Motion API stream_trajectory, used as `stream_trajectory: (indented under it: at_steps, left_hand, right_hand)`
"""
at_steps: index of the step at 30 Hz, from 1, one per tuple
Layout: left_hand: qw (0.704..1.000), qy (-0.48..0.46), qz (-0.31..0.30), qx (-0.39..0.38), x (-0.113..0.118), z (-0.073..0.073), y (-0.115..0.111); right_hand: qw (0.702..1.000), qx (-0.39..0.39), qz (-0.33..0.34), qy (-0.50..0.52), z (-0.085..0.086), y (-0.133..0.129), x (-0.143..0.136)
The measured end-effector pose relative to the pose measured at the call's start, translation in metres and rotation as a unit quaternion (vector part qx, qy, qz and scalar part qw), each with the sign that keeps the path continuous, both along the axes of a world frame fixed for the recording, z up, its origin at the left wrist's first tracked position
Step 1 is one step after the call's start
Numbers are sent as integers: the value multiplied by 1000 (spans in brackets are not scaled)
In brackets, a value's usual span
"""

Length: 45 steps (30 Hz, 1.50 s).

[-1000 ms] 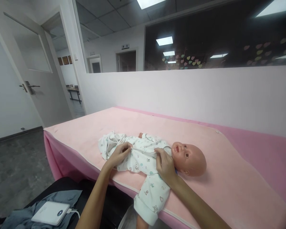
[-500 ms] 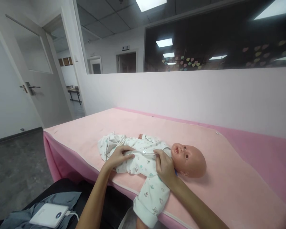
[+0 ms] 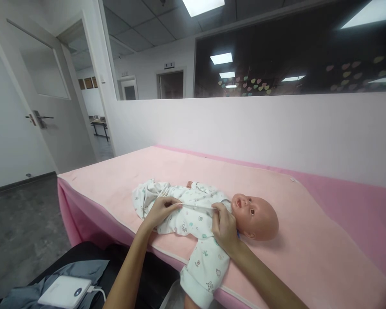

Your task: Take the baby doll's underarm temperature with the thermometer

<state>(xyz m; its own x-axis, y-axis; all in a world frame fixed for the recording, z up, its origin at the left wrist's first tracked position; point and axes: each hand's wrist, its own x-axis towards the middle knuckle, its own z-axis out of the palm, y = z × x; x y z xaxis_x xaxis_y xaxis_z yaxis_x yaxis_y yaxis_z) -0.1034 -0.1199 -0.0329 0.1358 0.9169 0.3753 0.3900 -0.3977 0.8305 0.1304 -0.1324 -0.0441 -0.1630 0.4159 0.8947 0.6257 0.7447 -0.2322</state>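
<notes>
A baby doll [image 3: 256,217] lies on its back on the pink padded table, head to the right, mouth open. It wears a white printed romper [image 3: 191,222] with small animal and dot patterns. My left hand [image 3: 163,211] pinches the front edge of the romper near the doll's waist. Up by the chest, just below the neck, my right hand [image 3: 224,223] pinches the same edge. Between them the edge is drawn into a straight line. One sleeve [image 3: 206,270] hangs over the table's near side, with part of the doll's arm showing below its cuff.
The pink table [image 3: 309,240] reaches back to a white wall [image 3: 244,124] with windows above. On my lap at lower left lie a grey cloth [image 3: 83,268] and a white power bank [image 3: 65,292] with a cable. An open door [image 3: 51,94] stands at far left.
My right hand has shifted slightly right and closed more on the romper's edge. My left fingers have come together, and the edge between my hands is pulled straighter.
</notes>
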Motion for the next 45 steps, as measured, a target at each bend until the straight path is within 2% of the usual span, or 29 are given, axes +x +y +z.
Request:
stream_trajectory:
  at_steps: [5,13,21,31,36,38,40,43,45]
  left_hand:
    - [999,-10,27,16,1,-6,-1]
    - [1000,-11,-11,-14,-4,-3,-7]
    - [1000,-8,-12,14,-1,-3,-6]
    - [995,-40,58,66,8,-7,-6]
    - [981,22,115,152,5,-9,-6]
    - [970,76,116,198,1,-3,-5]
    - [958,107,123,237,0,10,-3]
    - [952,86,130,264,14,35,4]
    - [963,86,61,249,35,49,13]
  right_hand:
    - [1000,10,2,7,0,0,0]
    - [1000,22,0,-4,-1,2,1]
    - [1000,13,13,-15,2,1,1]
    - [999,26,1,-34,3,2,-1]
    - [995,50,-11,-87,20,-7,5]
    - [993,39,-28,-109,27,-22,17]
    - [992,29,-55,-107,26,-44,35]
    - [983,12,-155,-100,7,-79,61]
    - [966,-11,-229,-122,-12,-98,72]
